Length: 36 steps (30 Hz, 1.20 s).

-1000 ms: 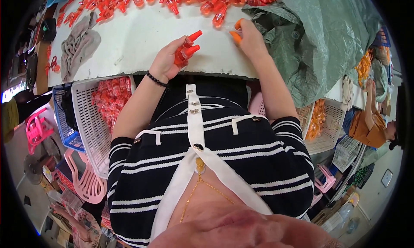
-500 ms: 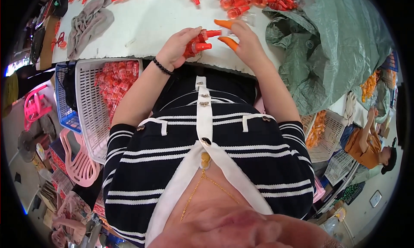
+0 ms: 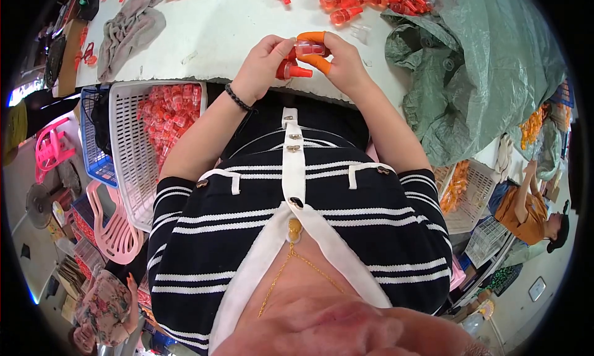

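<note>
- Two red nozzle pieces [image 3: 293, 70]: located above the near edge of the white table [image 3: 210, 43], one above the other; the lower nozzle is exposed.
- Clear cap [image 3: 311, 48]: aligned with the upper nozzle piece, above the near part of the table; red shows through its wall.
- Left hand [image 3: 261, 66]: fingers curled around both nozzle pieces.
- Right hand [image 3: 348, 62]: thumb and index finger, in orange finger covers [image 3: 318, 63], pinch the clear cap.
- Loose clear cap [image 3: 361, 32]: lies on the table, beyond the right hand.
- Red pile [image 3: 374, 0]: on the far part of the table.
- Grey cloth [image 3: 127, 39]: on the left part of the table.
- Green sheet [image 3: 479, 77]: drapes over the table's right side.
- White basket [image 3: 128, 170]: below the table's near edge, left side, containing red parts [image 3: 168, 116].
</note>
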Tool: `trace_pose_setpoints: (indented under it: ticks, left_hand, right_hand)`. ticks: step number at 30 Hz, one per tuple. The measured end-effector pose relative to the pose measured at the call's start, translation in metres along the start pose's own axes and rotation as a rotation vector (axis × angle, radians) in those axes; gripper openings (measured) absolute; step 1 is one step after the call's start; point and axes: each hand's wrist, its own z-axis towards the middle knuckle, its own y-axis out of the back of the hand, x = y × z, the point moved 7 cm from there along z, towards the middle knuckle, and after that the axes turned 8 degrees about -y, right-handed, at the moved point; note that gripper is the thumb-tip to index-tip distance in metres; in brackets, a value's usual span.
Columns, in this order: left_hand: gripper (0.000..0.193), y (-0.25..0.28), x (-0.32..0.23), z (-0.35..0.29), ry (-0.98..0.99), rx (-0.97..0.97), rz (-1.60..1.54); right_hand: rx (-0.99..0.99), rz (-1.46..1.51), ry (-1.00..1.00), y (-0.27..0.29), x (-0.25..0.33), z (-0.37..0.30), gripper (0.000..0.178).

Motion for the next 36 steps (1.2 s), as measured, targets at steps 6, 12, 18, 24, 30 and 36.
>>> trace_pose_setpoints:
  ticks: [6, 12, 18, 24, 30, 36]
  left_hand:
    - [0.028, -0.022, -0.046, -0.020, -0.852, 0.102, 0.929]
    - [0.026, -0.032, -0.037, -0.027, -1.080, 0.141, 1.209]
    - [0.035, 0.009, 0.003, 0.006, -0.062, -0.018, 0.037]
    - [0.039, 0.012, -0.002, -0.003, 0.193, -0.082, -0.198]
    - [0.040, 0.012, -0.004, 0.001, 0.082, -0.133, -0.184]
    - [0.037, 0.011, -0.001, 0.005, 0.048, -0.167, -0.203]
  right_hand:
    - [0.145, 0.515, -0.463, -0.012, -0.052, -0.009, 0.020]
    - [0.305, 0.566, -0.807, -0.017, -0.079, -0.022, 0.022]
    - [-0.098, -0.292, -0.084, 0.039, -0.015, 0.008, 0.026]
    - [-0.137, -1.055, 0.034, 0.058, -0.030, 0.008, 0.029]
    - [-0.213, 0.221, -0.056, 0.029, -0.009, 0.005, 0.029]
    - [-0.010, -0.054, -0.003, -0.012, 0.011, -0.003, 0.031]
